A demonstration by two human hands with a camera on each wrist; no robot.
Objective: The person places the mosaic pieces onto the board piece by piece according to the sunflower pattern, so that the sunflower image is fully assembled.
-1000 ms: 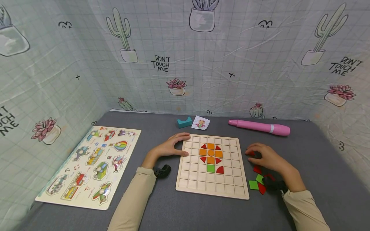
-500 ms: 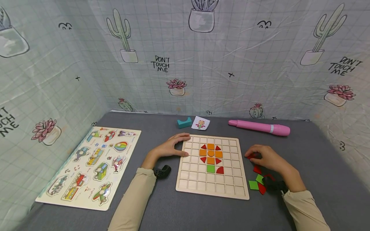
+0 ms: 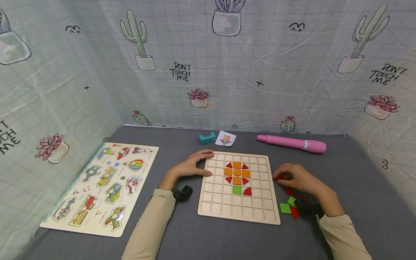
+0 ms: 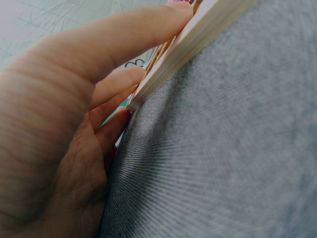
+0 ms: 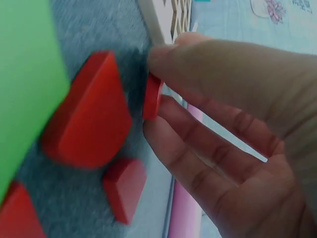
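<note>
A pale wooden grid board (image 3: 221, 208) lies in the head view, bearing orange squares, an orange disc, red triangles, a green square (image 3: 237, 190) and a red quarter-circle (image 3: 247, 191). My left hand (image 3: 193, 166) rests at its far left corner, fingers fairly straight. In the left wrist view the thumb (image 4: 148, 27) lies on the board's edge (image 4: 173, 54). Just off the board's right edge, my right hand (image 3: 297, 177) pinches a small red puzzle piece (image 5: 152, 96) between thumb and fingertips. The piece shows edge-on in the right wrist view, its outline partly hidden.
Loose red and green pieces (image 3: 285, 208) lie under the right wrist. Behind the board are a teal block (image 3: 207, 138), a pattern card (image 3: 225, 138) and a pink marker-shaped stick (image 3: 291, 142). A picture puzzle board (image 3: 97, 202) lies left. A printed cloth hangs behind.
The right hand has shifted slightly left toward the board, with the red piece between its fingertips. The left hand and the grid board have stayed put.
</note>
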